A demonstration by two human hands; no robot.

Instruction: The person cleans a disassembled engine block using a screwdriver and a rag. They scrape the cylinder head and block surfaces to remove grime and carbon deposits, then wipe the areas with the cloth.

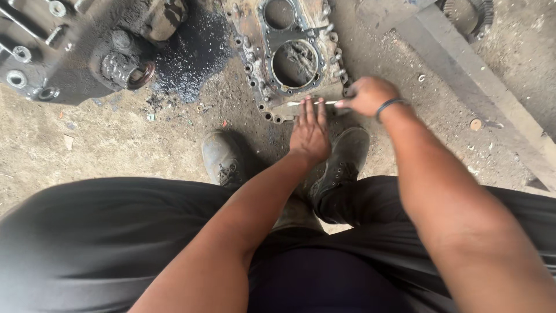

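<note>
A dirty metal housing plate (255,35) with two round openings and a ring of bolt holes lies on the dirt floor in front of my feet. My left hand (310,130) reaches down with fingers straight and together, its tips pressing on the plate's near edge. My right hand (368,95), a dark band on its wrist, is closed around a thin light-coloured blade-like tool (301,103) laid flat along that same edge, just past the left fingertips.
A large greasy engine casting (69,52) sits at the upper left beside a patch of black oil-soaked dirt (194,55). A concrete ledge (475,87) runs diagonally at the right, with a toothed gear (472,14) behind it. My two worn shoes (223,159) stand below the plate.
</note>
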